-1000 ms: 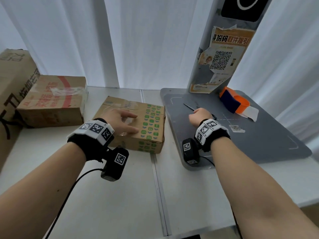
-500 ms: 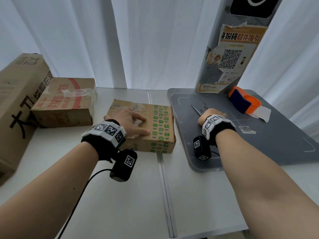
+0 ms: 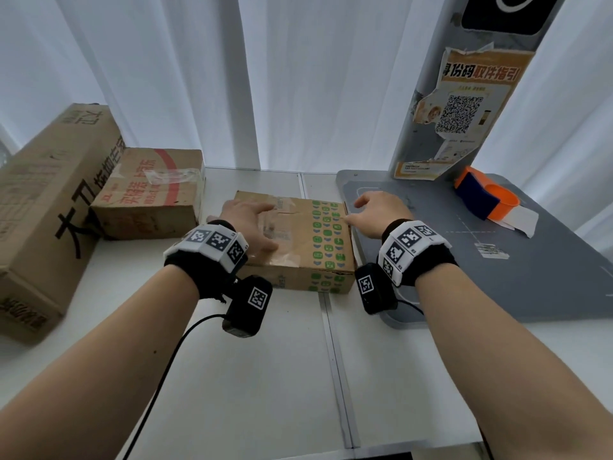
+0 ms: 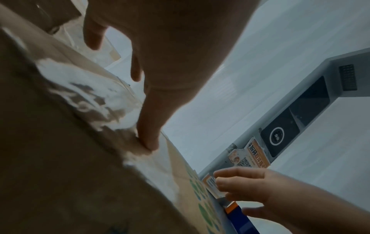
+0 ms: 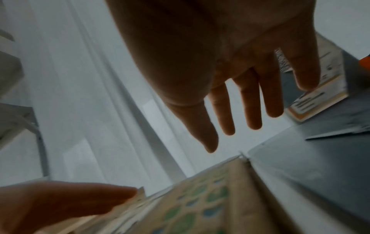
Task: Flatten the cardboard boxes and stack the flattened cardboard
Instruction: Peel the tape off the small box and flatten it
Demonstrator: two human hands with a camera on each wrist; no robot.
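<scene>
Right hand (image 3: pixel 374 210) moved over box (image 3: pixel 318 240), fingers (image 5: pixel 252 110) spread.

Small box (image 3: pixel 300 240): brown cardboard, rows of green and blue marks along its right side, clear glossy tape across the top; medium box (image 3: pixel 149 194): brown, red curved stripe and red characters; long box (image 3: pixel 43 207): brown, black characters; table (image 3: pixel 265 376): white; platform (image 3: pixel 464 277): flat grey with thin white guide lines; tape dispenser (image 3: pixel 484 197): orange with dark blue; poster (image 3: pixel 464 107): orange and cream, black QR code; wristbands (image 3: pixel 411 247): black, white panels with black square markers; curtains (image 3: pixel 298 78): white.
</scene>
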